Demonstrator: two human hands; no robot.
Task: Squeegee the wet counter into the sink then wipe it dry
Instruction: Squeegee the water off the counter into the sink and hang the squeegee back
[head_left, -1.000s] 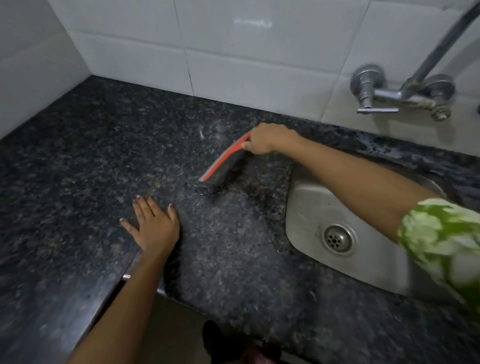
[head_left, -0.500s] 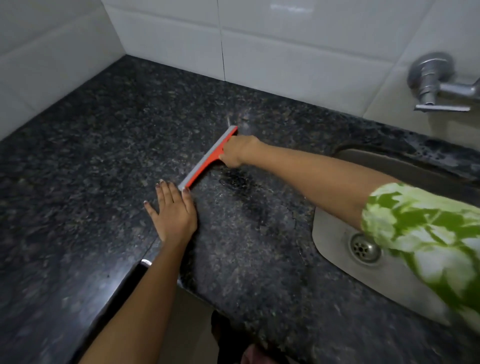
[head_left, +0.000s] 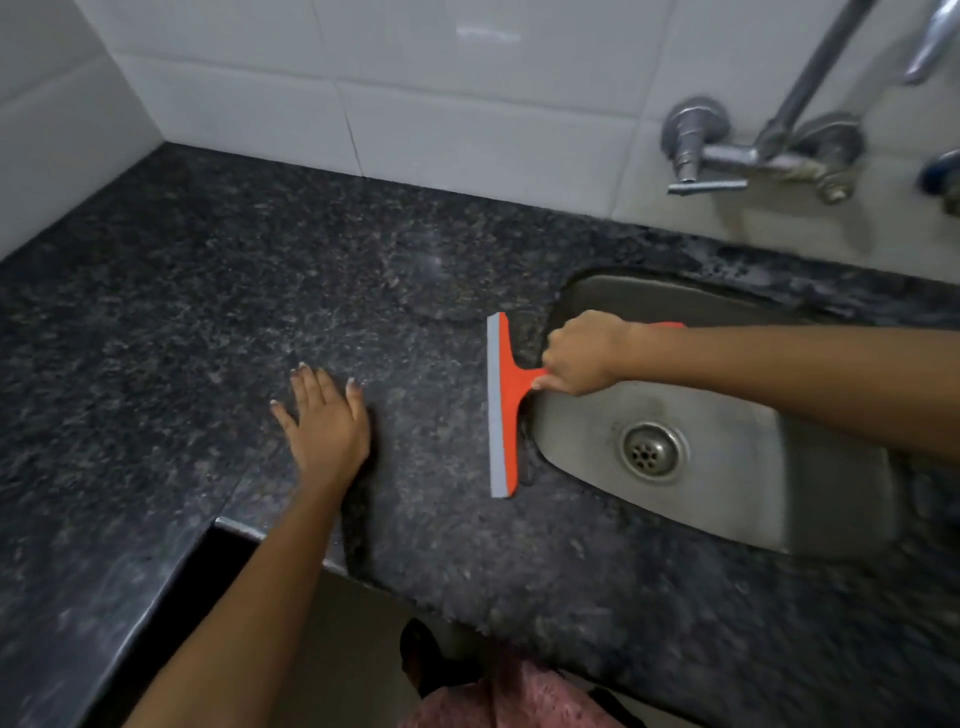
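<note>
My right hand (head_left: 582, 358) grips the handle of an orange squeegee (head_left: 505, 410) with a grey rubber blade. The blade stands on the dark speckled granite counter (head_left: 234, 291), right at the left rim of the steel sink (head_left: 737, 499). My left hand (head_left: 324, 421) lies flat on the counter with fingers spread, left of the squeegee and apart from it. The sink's drain (head_left: 650, 451) sits just right of the blade. No cloth is in view.
A metal tap with a lever (head_left: 727, 156) is fixed to the white tiled wall (head_left: 415, 88) above the sink. The counter forms an inner corner at its front edge (head_left: 228, 525). A tiled side wall (head_left: 52, 130) bounds the counter on the left.
My right hand has drawn the squeegee rightward across the counter, from beside my left hand to the sink's left rim. The left hand has stayed flat on the counter.
</note>
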